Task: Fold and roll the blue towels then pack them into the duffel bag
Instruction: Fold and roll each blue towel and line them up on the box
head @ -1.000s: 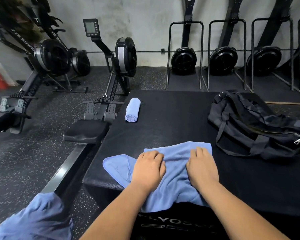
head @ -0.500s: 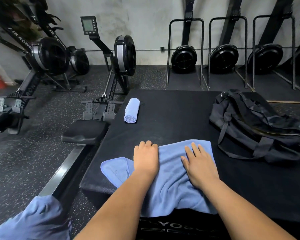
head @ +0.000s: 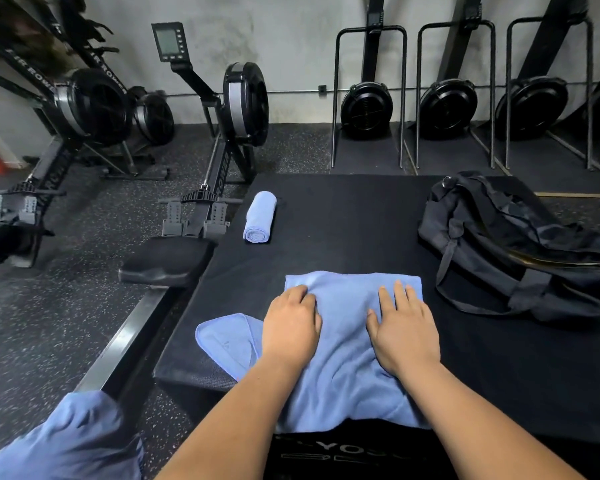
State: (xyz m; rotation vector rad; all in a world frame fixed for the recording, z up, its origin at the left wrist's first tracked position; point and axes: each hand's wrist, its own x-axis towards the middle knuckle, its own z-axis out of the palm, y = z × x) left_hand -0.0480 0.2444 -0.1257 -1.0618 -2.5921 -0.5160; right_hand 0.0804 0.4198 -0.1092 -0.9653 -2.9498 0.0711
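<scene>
A blue towel (head: 347,344) lies spread on the black padded platform (head: 354,216), its near end hanging over the front edge and one corner sticking out to the left. My left hand (head: 291,327) presses flat on the towel's left part. My right hand (head: 404,327) lies flat on its right part, fingers straight and pointing away. A rolled blue towel (head: 260,216) sits at the platform's far left edge. The black duffel bag (head: 520,244) slumps on the platform's right side, its zipper pull showing at the right.
Rowing machines (head: 222,140) stand left of the platform, one seat (head: 167,261) close to its left edge. More blue cloth (head: 66,441) is bunched at the lower left. Black fan units in metal racks (head: 368,105) line the back wall.
Both hands have slid forward over the towel, away from me, flattening it. Its far edge now lies straighter.
</scene>
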